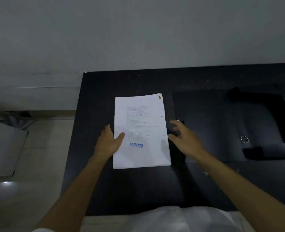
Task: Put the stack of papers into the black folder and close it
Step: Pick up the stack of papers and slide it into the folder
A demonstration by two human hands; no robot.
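A stack of white papers (pixel 140 131) lies flat on the black table (pixel 130 186), its top sheet printed and stamped "REJECTED" in blue, with punch holes along its right edge. My left hand (pixel 109 141) rests at the stack's left edge, thumb on the top sheet. My right hand (pixel 183 139) hovers just right of the stack, fingers spread and empty. The black folder (pixel 210 124) lies to the right on the table; a metal ring (pixel 244 139) shows on it. I cannot tell for sure whether its cover lies open.
A grey wall stands behind the table. To the left the table ends over a pale tiled floor, where a white board (pixel 3 148) lies. My white clothing (pixel 180 218) touches the table's near edge.
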